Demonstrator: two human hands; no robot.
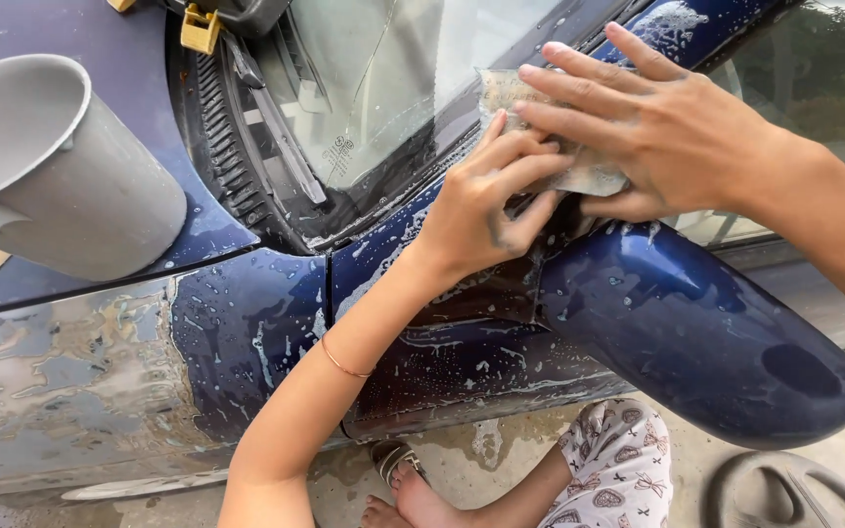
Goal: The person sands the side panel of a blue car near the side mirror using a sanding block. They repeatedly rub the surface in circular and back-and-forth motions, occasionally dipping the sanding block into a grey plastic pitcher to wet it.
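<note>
My right hand (657, 122) lies flat with fingers spread on a wet, pale sponge (594, 178), pressing it against the blue car where the windshield pillar meets the side mirror (696, 332). My left hand (486, 205) reaches up from below, a thin bangle on its wrist. Its bent fingers touch the sponge's lower edge, and they curl with the thumb around the mirror's dark base (501, 288). Soapy water runs down the blue body panel (246, 342).
A grey plastic jug (61, 176) sits on the hood at the left. The wiper (276, 132) lies at the foot of the windshield, with a yellow clip (198, 27) above it. Below are bare feet (408, 489), a patterned trouser leg (618, 464) and a grey wheel-shaped object (794, 489) on wet concrete.
</note>
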